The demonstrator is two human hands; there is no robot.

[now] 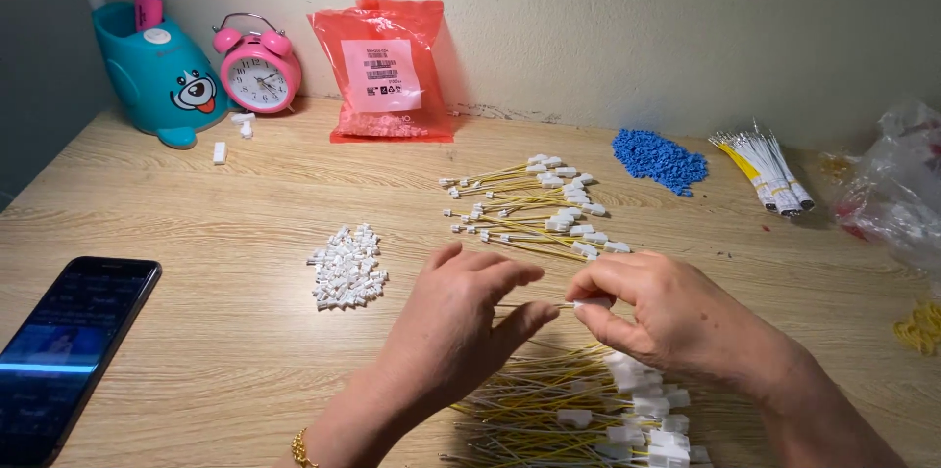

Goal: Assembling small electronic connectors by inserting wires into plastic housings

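Note:
My left hand point(461, 321) and my right hand point(657, 316) meet above the wooden table point(225, 203). Between them runs one thin yellow-and-white wire point(552, 305); the left thumb and forefinger pinch its bare end. The right fingertips grip a small white connector point(592, 302) at its other end. Under both hands lies a bundle of wires with white connectors point(578, 414). A second, spread-out group of finished-looking wires point(534, 208) lies just beyond the hands. A pile of small white connectors point(346, 268) sits to the left of my left hand.
A phone point(69, 350) with a lit screen lies at the front left. At the back stand a teal pen holder point(162, 71), a pink alarm clock point(259, 68) and a red bag point(387, 71). Blue small parts point(659, 158), a wire bundle point(767, 166) and a clear bag point(897, 184) lie to the right.

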